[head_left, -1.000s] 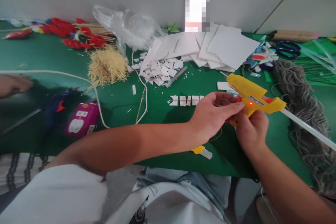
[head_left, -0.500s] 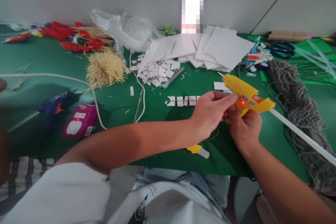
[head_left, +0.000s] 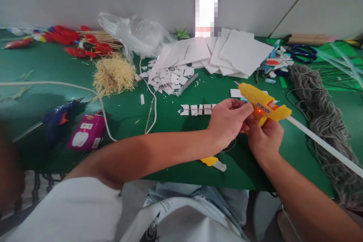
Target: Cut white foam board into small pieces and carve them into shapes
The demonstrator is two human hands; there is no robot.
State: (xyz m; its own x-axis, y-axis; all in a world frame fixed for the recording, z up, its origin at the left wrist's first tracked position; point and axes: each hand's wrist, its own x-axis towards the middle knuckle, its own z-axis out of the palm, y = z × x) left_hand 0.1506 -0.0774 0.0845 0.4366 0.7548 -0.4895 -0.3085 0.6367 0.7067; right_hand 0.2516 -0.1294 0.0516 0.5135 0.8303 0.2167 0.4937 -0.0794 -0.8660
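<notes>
My right hand (head_left: 266, 136) is wrapped round the handle of a yellow hot glue gun (head_left: 256, 100), whose small red light glows. A long white glue stick (head_left: 320, 141) sticks out of its back end. My left hand (head_left: 228, 121) is closed, fingertips pressed together against the gun's side beside my right thumb; what they pinch is hidden. From behind the left hand a thin stick with several white foam pieces (head_left: 195, 109) on it reaches out leftward. Whether the left hand grips it, I cannot tell. A white block (head_left: 235, 93) lies under the gun's nozzle.
A yellow utility knife (head_left: 211, 161) lies near the table's front edge. White scraps (head_left: 172, 77) and foam sheets (head_left: 241, 51) are at the back. Grey yarn (head_left: 312, 113) lies right; a blue glue gun (head_left: 61, 115), purple power box (head_left: 87, 130) and white cable (head_left: 56, 83) are left.
The glue gun has shifted slightly left and down in my right hand. My left hand stays almost in place. At the far left edge, a blurred dark shape has come further into view.
</notes>
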